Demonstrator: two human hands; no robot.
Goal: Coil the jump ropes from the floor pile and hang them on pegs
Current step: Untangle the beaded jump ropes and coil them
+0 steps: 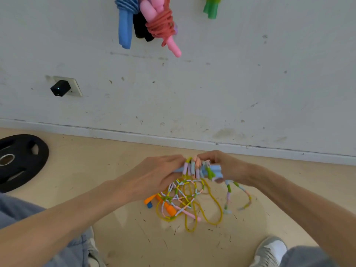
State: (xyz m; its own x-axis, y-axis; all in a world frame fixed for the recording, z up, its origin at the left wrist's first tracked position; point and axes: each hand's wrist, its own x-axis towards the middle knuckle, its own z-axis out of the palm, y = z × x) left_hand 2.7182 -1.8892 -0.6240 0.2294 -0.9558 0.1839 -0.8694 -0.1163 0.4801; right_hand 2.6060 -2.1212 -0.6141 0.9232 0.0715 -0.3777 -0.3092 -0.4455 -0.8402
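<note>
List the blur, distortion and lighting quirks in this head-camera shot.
Head view: the loose end of the beaded rope dangling under the right hand is smeared by motion; the left hand and the floor pile are fairly sharp; the wide lens bows the baseboard; light is soft and even, with faint shadows on the floor and no glare.

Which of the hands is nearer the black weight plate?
Left. The left hand is right of the weight plate; the right hand is farther right. Both grip the beaded rope.
</note>
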